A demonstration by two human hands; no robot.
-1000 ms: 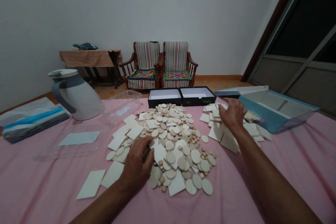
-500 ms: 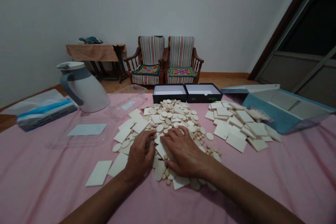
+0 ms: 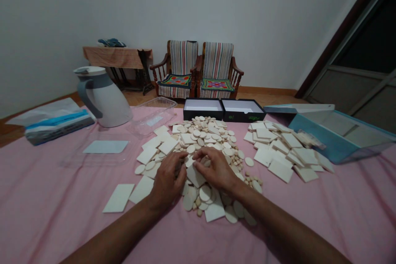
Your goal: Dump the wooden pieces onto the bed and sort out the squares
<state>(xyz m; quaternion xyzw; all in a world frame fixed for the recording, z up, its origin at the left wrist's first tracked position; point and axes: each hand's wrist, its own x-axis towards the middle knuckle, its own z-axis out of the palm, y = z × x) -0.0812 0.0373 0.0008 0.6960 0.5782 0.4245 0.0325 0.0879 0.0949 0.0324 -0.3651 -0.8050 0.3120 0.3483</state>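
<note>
Both hands are over a heap of pale wooden pieces (image 3: 204, 136), made up of discs, square tiles and small cubes. My left hand (image 3: 168, 178) rests on the heap's near left side, its fingers bent forward and the thumb held apart from them. My right hand (image 3: 216, 170) is just across from it, fingers curled and thumb drawn in close to the fingertips; whether a piece is pinched there is hidden. Between the two hands a square wooden tile (image 3: 195, 176) lies partly under the right hand. Closer to me, a wooden disc (image 3: 205, 193) lies on other pieces.
A pile of square tiles (image 3: 280, 148) lies to the right, before an open blue box (image 3: 328, 132). Black open boxes (image 3: 202, 117) stand behind the heap. On the left are clear plastic trays (image 3: 154, 117), a white jug (image 3: 108, 101) and a blue-and-white packet (image 3: 58, 126) on the pink cloth (image 3: 77, 222).
My right hand has lifted and curled, its thumb moving up toward the fingertips, uncovering discs and a tile near me. My left hand has barely moved. The view has shifted slightly.
</note>
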